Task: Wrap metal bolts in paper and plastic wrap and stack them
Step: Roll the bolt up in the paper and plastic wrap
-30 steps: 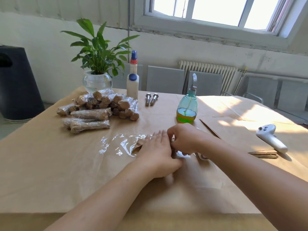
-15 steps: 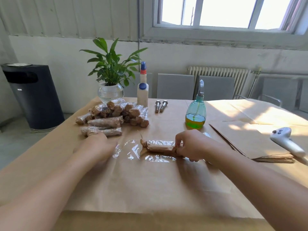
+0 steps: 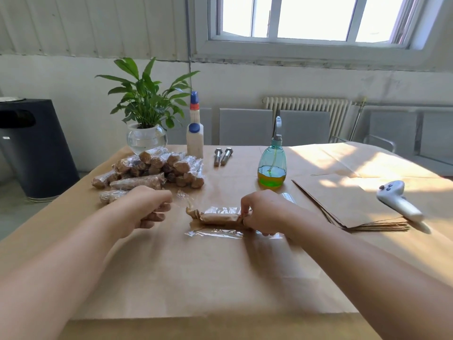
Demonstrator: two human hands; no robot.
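The right hand [image 3: 263,212] is gripping one end of a paper-wrapped bolt [image 3: 218,217], lying on crinkly clear plastic wrap [image 3: 215,233] mid-bench. The left hand [image 3: 144,209] is pinching a corner of that film. Further back, a pile of wrapped bolts [image 3: 157,168] is sitting left, and two bare steel bolts [image 3: 222,156] are lying beside a white glue bottle [image 3: 195,139].

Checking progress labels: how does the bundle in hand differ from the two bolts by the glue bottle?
The bundle is paper-covered with plastic wrap partly round it; the bare bolts show plain metal. The right hand grips the bundle's end; the bolts lie untouched, side by side, farther back. Both lie flat on the paper-covered table.
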